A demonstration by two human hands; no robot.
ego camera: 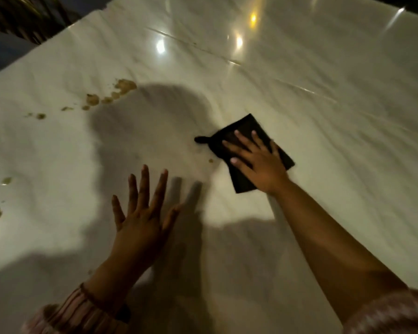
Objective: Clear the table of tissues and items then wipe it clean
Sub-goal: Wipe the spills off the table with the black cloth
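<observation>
Head view: right hand (258,165), grip flat, presses black folded cloth (249,125); brown crumbly spill (124,86) lies up-left, nearer spread, empty left hand (140,222).

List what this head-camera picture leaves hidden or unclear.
Head view: the surface under the folded black cloth, covered by it and the flat right hand.
Head view: the white marble table runs past the frame's edges.
Head view: the brown spill patches are blurred; substance unclear.
Head view: whether the spread left hand touches the table; blur and shadow.

Black cloth (249,131), white grey-veined marble table (299,104), brown spills (124,86), pink-striped sleeves (77,312).
</observation>
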